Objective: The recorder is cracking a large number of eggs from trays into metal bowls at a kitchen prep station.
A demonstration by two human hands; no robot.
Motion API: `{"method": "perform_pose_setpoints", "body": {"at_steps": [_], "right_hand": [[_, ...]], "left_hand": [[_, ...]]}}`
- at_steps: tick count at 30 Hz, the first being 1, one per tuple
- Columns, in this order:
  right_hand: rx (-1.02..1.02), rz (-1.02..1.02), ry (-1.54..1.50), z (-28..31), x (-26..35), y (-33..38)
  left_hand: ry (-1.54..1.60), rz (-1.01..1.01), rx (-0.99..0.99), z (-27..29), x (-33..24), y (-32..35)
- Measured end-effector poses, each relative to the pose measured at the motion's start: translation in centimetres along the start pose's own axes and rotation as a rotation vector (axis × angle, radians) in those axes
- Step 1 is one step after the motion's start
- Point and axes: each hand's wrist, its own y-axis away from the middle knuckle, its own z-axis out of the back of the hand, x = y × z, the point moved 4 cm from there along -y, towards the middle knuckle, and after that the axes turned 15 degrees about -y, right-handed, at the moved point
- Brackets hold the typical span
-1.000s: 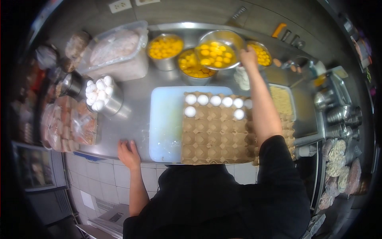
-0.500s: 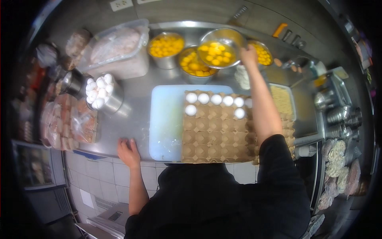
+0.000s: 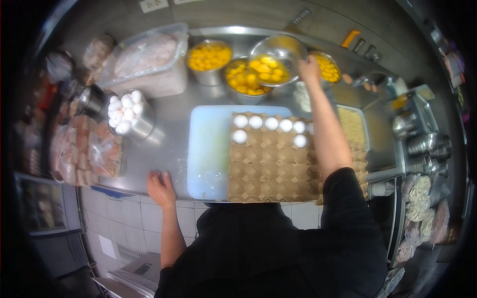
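My right hand (image 3: 309, 68) is closed on the rim of a steel mixing bowl (image 3: 285, 45), tilted to the left. Cracked eggs with whole yolks (image 3: 269, 68) lie toward its lowered lip, over a steel pot (image 3: 243, 89) that holds more yolks. At the counter's front edge rests my left hand (image 3: 161, 189), fingers apart and nothing held. Between my arms, a cardboard egg tray (image 3: 268, 166) overlaps a pale blue cutting board (image 3: 201, 159). White eggs (image 3: 271, 123) fill most of the tray's far row, with a couple in the row nearer me.
Another pot of yolks (image 3: 209, 59) stands back left, and a yolk-filled bowl (image 3: 328, 67) sits behind my right hand. At left are a steel pot heaped with eggshells or eggs (image 3: 125, 111), a large clear tub (image 3: 164, 74) and bagged food (image 3: 105, 154). A tray of crumbs (image 3: 354, 124) lies right.
The bowl in my right hand has tipped further left, and the eggs inside have shrunk in number as some slid toward the pot below. My left hand has stayed about where it was.
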Motion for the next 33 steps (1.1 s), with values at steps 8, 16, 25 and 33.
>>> {"method": "perform_pose_setpoints", "body": {"at_steps": [8, 16, 25, 33], "right_hand": [[-0.035, 0.073, 0.076, -0.1, -0.3, -0.4], [-0.025, 0.031, 0.016, 0.0, 0.2, 0.1], [-0.009, 0.024, 0.018, 0.0, 0.2, 0.3], [-0.034, 0.036, 0.026, 0.2, 0.9, 0.2]], "left_hand": [[-0.006, -0.004, -0.006, -0.2, 0.1, 0.0], [-0.001, 0.01, 0.02, 0.0, -0.1, 0.0], [0.0, -0.01, -0.007, -0.1, 0.1, 0.0], [-0.006, -0.02, -0.025, -0.3, 0.2, 0.1]]}}
